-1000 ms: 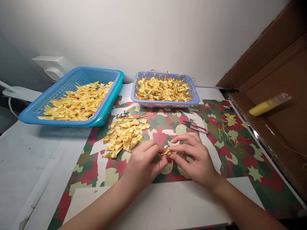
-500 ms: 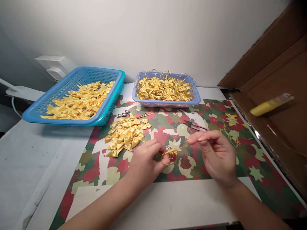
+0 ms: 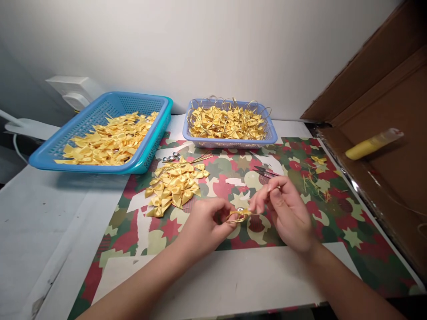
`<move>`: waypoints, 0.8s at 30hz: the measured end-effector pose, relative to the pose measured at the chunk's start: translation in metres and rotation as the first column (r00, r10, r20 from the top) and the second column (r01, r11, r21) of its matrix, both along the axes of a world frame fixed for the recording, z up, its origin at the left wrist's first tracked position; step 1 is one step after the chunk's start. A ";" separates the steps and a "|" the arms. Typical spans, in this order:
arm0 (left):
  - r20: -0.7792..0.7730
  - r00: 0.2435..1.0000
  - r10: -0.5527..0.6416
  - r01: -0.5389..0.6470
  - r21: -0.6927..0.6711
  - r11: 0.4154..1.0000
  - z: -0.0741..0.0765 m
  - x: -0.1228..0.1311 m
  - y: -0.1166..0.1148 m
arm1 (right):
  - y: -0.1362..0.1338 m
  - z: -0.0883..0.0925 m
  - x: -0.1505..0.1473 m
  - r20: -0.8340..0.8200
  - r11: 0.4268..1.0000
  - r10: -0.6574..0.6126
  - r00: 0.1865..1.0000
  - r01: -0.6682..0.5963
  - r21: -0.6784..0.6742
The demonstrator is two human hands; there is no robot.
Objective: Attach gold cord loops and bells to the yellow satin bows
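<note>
My left hand [image 3: 211, 222] pinches a yellow ribbon bow [image 3: 245, 213] with looped gold cord [image 3: 236, 219] on it. A small silver bell [image 3: 240, 209] shows at the top of the bow. Close on the right is my right hand [image 3: 287, 209], its thumb and index finger pressed together and its other fingertips touching or nearly touching the bow's right end. Whatever lies in that pinch is too small to make out. Behind my right hand lie small thread snips [image 3: 263, 172], partly covered. A pile of yellow bows [image 3: 176, 184] rests beyond my left hand.
Several silver bells [image 3: 171, 157] and gold cords [image 3: 190, 163] lie behind the pile. A blue basket [image 3: 80, 168] and a lilac basket [image 3: 230, 143] hold more bows. Thread scraps [image 3: 316, 184] lie to the right, near a cardboard box [image 3: 383, 178] with a yellow tube [image 3: 373, 144].
My right hand has moved left and closer to the bow, its fingers curling in. The bow has tilted in my left hand, and its cord loop now looks flatter.
</note>
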State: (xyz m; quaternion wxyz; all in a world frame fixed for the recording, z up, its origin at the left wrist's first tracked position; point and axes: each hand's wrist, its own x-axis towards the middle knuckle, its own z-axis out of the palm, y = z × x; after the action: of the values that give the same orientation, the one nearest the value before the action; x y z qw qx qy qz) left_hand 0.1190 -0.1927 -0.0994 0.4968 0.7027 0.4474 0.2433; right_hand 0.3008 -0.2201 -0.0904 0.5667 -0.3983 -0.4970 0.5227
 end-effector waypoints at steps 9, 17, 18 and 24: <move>0.240 0.970 -0.028 0.156 -0.536 0.830 0.001 0.004 -0.001 | -0.001 0.002 -0.003 -0.297 0.966 0.074 0.952 -0.143 -0.217; 0.127 0.991 -0.046 0.106 -0.516 0.850 -0.001 0.007 -0.003 | 0.001 0.014 -0.004 -0.432 0.949 0.093 0.897 -0.211 -0.233; 0.110 0.993 -0.048 0.097 -0.502 0.860 -0.001 0.007 -0.003 | 0.000 0.015 -0.004 -0.432 0.949 0.095 0.897 -0.213 -0.234; -0.062 0.994 -0.089 0.053 -0.436 0.898 -0.006 0.006 -0.001 | 0.003 0.030 0.010 -0.337 0.982 -0.033 0.941 -0.032 -0.185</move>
State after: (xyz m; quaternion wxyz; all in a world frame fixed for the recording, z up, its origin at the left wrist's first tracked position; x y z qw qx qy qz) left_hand 0.1253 -0.1937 -0.1055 0.6308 0.5997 0.4839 0.0910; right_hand 0.3108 -0.2174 -0.0603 0.6035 -0.3544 -0.3405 0.6278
